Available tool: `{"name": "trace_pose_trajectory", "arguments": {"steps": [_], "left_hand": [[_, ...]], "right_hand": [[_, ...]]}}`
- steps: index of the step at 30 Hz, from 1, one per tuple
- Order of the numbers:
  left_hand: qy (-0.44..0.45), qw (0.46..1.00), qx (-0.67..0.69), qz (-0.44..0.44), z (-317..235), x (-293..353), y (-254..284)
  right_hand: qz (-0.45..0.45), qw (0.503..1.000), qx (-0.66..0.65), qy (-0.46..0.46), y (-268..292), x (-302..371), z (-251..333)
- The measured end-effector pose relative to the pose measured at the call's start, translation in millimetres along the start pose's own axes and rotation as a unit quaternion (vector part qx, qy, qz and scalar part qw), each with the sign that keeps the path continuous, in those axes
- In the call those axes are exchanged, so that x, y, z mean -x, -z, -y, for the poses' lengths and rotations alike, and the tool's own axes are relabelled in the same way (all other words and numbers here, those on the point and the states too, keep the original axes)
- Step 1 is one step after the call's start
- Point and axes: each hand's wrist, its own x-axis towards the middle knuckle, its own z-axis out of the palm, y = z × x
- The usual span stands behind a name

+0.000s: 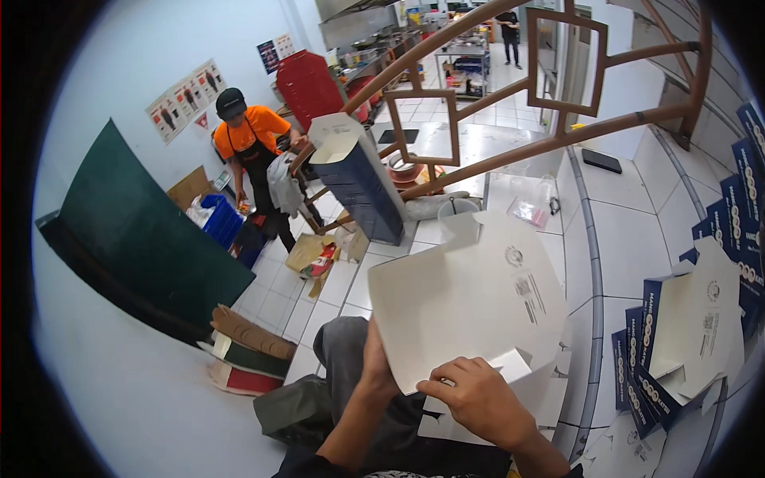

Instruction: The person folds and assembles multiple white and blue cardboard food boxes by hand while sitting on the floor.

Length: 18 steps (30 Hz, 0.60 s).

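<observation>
A white cardboard food box (434, 291), partly folded and with dark print on its lid flap, rests over my lap. My left hand (378, 360) grips its left side from outside; most of those fingers are hidden behind the cardboard. At the near edge, my right hand (484, 402) has its fingers closed on the rim beside a small raised corner flap. More white cardboard (550, 405) lies beneath the box, partly covered by my right arm. Beyond the box, a tall stack of nested blue boxes (358, 195) stands on the tiles.
Several blue-and-white boxes (657, 342) are stacked on the steps at right. A brown metal railing (510, 163) crosses ahead. A black phone (602, 161) and a clear plastic bag (532, 210) lie on the tiles. A person in an orange shirt (269, 127) stands below at left.
</observation>
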Motion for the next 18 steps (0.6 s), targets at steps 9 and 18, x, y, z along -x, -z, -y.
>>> {"name": "trace_pose_trajectory", "arguments": {"steps": [9,18], "left_hand": [[0.020,0.985,-0.041,-0.168,-1,12,-22],[-0.125,0.975,-0.145,-0.110,29,1,2]], "right_hand": [[-0.390,0.879,0.021,-0.274,27,25,-34],[-0.405,0.746,-0.385,-0.361,13,66,-90]]}}
